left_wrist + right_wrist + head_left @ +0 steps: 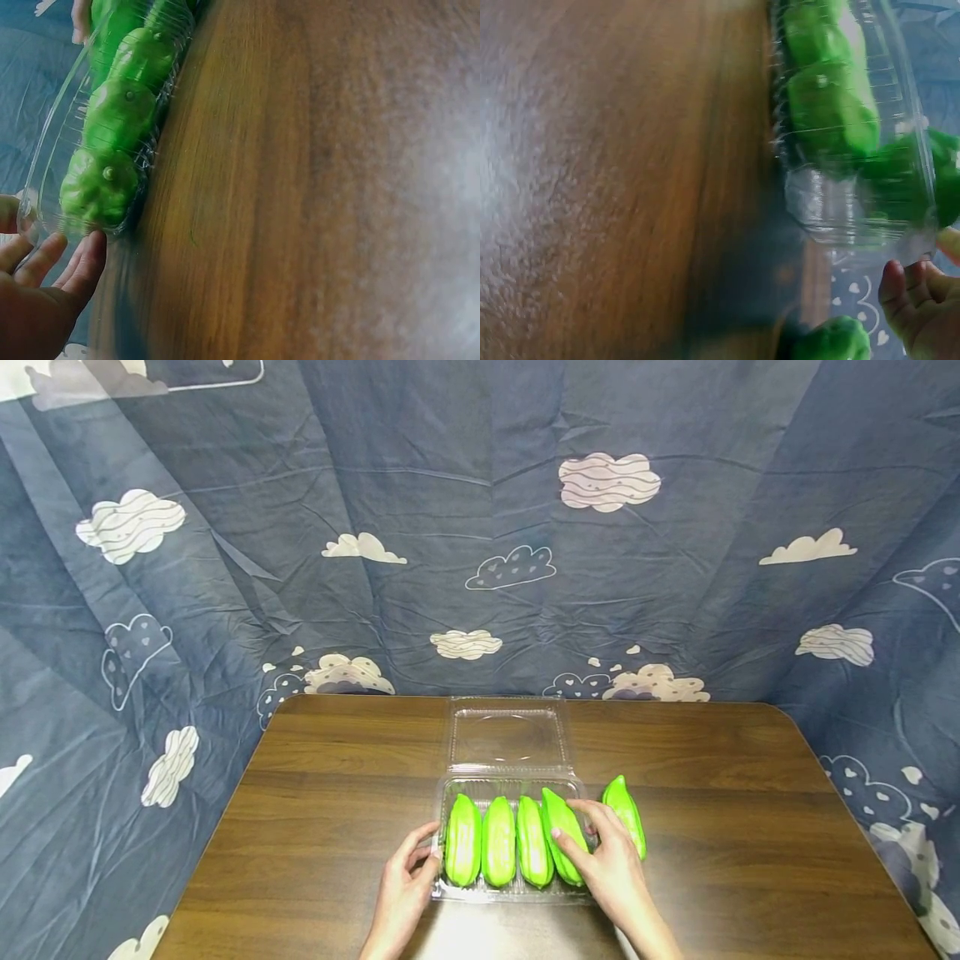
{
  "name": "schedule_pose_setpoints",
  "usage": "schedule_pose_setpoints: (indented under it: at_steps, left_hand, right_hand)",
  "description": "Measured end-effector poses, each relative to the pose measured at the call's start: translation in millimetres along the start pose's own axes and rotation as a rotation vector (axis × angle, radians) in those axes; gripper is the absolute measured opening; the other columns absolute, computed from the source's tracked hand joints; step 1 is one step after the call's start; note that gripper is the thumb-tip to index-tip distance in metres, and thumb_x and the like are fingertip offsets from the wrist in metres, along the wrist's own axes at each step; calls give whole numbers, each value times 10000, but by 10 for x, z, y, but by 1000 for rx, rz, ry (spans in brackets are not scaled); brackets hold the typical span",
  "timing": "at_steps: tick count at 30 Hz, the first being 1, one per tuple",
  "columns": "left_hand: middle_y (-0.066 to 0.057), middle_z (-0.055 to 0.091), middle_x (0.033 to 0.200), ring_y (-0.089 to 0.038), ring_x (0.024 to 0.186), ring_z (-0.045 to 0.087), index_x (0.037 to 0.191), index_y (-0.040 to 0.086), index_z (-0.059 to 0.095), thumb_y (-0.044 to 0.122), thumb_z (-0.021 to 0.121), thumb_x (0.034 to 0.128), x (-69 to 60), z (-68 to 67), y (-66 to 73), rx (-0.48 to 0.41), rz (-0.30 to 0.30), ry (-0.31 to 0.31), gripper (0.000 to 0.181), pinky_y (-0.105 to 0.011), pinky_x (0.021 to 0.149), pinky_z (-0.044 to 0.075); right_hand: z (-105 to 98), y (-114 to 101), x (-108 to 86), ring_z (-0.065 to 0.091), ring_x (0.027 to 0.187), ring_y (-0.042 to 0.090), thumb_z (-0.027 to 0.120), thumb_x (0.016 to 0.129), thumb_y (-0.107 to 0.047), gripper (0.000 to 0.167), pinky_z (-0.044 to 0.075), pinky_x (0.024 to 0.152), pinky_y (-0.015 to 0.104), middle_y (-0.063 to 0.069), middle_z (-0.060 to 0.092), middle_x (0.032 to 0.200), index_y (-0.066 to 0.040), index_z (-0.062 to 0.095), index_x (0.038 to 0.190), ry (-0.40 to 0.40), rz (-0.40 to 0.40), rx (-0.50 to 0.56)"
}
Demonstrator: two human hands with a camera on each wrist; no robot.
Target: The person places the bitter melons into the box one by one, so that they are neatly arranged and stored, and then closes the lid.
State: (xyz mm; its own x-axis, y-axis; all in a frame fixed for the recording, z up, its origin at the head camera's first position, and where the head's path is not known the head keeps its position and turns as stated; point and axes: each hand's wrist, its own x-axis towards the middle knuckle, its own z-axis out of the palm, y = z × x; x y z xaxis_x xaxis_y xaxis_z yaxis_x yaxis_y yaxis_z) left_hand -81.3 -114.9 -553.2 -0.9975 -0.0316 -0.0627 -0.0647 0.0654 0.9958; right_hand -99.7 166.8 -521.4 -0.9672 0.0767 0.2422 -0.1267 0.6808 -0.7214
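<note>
A clear plastic clamshell container (pixel 510 895) sits on the table with its lid (pixel 508 735) folded back. Three bright green, ridged, elongated fruits lie side by side in it, the leftmost fruit (pixel 463 843) near my left hand (pixel 401 885). That hand pinches the container's left rim between thumb and fingers. At the right end, my right hand (pixel 617 868) grips another green ridged fruit (pixel 558 827), which is tilted and partly covered by the hand. In the right wrist view this fruit (pixel 900 180) shows through the container wall. One more green fruit (pixel 624 814) lies outside, right of the container.
The brown wooden table (pixel 315 793) extends to both sides of the container. Behind and around it hangs a dark blue cloth (pixel 427 527) with cloud prints, close to the table's back edge.
</note>
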Motion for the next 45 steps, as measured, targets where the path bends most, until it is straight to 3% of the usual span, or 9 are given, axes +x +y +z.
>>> schedule_pose_setpoints:
  at_steps: [4, 13, 21, 31, 34, 40, 45]
  left_hand:
    - [-198, 663, 1135, -259, 964, 659, 1350, 92, 559, 66, 608, 967, -4, 2, -1, 4, 7, 7, 386, -270, 726, 532]
    - [-200, 662, 1141, -261, 963, 657, 1346, 96, 563, 63, 607, 967, -2, 4, 4, 1, -12, 7, 383, -274, 702, 528]
    - [-231, 654, 1142, -285, 953, 659, 1349, 50, 548, 31, 592, 967, 15, 2, 8, 21, -4, 1, 385, -284, 693, 531]
    - [-205, 657, 1156, -245, 955, 660, 1351, 96, 559, 71, 617, 961, -2, 10, 20, 15, 6, 4, 394, -296, 697, 539]
    - [-202, 644, 1194, -239, 942, 660, 1349, 92, 559, 66, 618, 958, -11, 11, 33, 9, 19, -1, 396, -308, 670, 541]
    - [-153, 594, 1311, -247, 1058, 625, 1339, 91, 568, 56, 617, 953, -13, 18, 32, 4, 44, 2, 391, -276, 755, 536]
    - [-152, 591, 1313, -257, 1049, 626, 1334, 96, 571, 56, 620, 951, -18, 15, 38, 6, 38, 3, 388, -277, 729, 535]
  right_hand:
    - [35, 34, 5, 580, 1033, 262, 830, 790, -224, 458, 468, 850, 492, 72, 632, 1207, -113, 664, 1202, 28, -65, -4]
    - [-41, 47, -35, 516, 1114, 221, 826, 760, -126, 435, 381, 900, 429, 43, 631, 1250, -107, 687, 1172, 11, -196, 22]
    - [-53, 80, -68, 445, 1188, 220, 816, 777, -126, 446, 336, 955, 474, 52, 597, 1308, -103, 676, 1201, -27, -164, 46]
    - [-44, 83, -64, 444, 1224, 267, 802, 809, -139, 406, 305, 993, 543, 75, 609, 1292, -106, 682, 1195, -16, -149, 83]
    - [-37, 81, -68, 450, 1222, 285, 801, 806, -122, 398, 309, 990, 560, 86, 611, 1290, -100, 684, 1186, -8, -150, 86]
    - [-22, 80, -81, 442, 1229, 282, 803, 796, -92, 394, 318, 984, 573, 89, 609, 1291, -88, 685, 1171, 0, -151, 75]
    - [-22, 60, -88, 441, 1229, 278, 802, 792, -81, 391, 337, 969, 582, 89, 608, 1290, -82, 687, 1166, 2, -159, 56]
